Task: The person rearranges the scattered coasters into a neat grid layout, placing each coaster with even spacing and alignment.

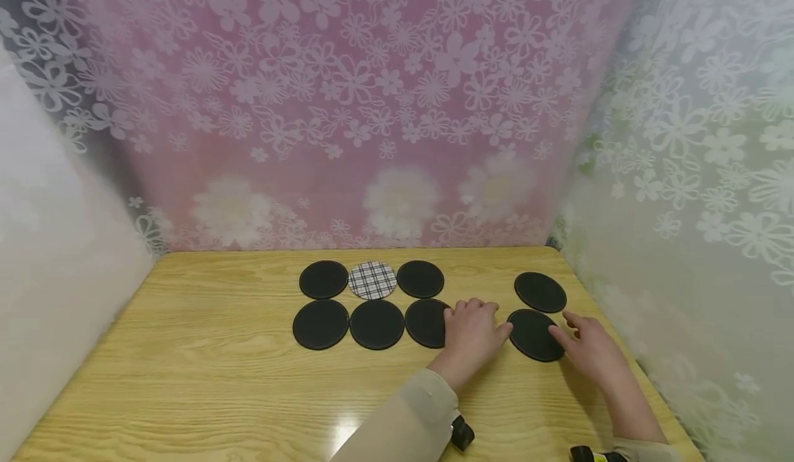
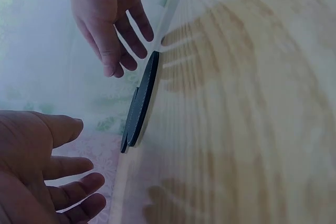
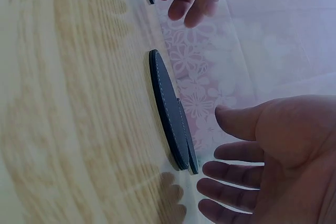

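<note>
At the right of the table a round black coaster (image 1: pixel 536 336) with a stitched edge lies flat between both hands. Its edge looks thick in the right wrist view; whether several are stacked, I cannot tell. Just behind it lies another black coaster (image 1: pixel 540 292). My left hand (image 1: pixel 473 334) hovers on its left side, fingers spread and loosely bent, holding nothing. On the other side my right hand (image 1: pixel 592 348) hovers with relaxed fingers, also holding nothing. Both wrist views show gaps between the hands and the near coaster (image 3: pixel 169 111).
Left of my left hand, coasters lie in two rows. The back row has a plaid coaster (image 1: pixel 372 280) between two black ones; the front row has three black ones, the rightmost coaster (image 1: pixel 426 323) partly behind my left hand. Floral curtains (image 1: pixel 384 103) enclose the wooden table (image 1: pixel 205 352).
</note>
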`<state>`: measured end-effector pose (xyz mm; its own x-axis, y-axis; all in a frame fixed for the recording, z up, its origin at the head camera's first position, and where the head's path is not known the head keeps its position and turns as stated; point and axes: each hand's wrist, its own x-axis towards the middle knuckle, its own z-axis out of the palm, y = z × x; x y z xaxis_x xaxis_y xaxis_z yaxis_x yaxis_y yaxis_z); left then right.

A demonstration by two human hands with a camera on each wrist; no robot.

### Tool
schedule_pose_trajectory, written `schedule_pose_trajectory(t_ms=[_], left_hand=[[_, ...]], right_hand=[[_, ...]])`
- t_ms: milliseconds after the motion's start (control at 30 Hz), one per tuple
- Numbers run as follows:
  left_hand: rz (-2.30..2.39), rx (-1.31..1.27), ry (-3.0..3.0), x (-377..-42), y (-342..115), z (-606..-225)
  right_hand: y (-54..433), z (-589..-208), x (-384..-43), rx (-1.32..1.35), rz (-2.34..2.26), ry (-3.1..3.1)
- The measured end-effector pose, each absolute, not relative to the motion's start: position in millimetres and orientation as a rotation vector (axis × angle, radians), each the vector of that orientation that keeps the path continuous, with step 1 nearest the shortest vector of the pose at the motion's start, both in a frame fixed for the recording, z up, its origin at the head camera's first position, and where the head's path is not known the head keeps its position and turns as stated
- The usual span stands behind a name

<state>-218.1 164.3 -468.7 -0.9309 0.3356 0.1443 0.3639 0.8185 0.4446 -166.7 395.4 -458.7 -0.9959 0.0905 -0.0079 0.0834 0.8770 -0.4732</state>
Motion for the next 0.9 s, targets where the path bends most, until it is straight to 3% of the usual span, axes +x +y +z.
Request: schedule_pose_trajectory(t_ms=[900], left_hand=[[-0.757,-0.509,-3.032,-221,197,-486]], right_hand=[[400,-468,-172,-0.216,0.713,-3.06]])
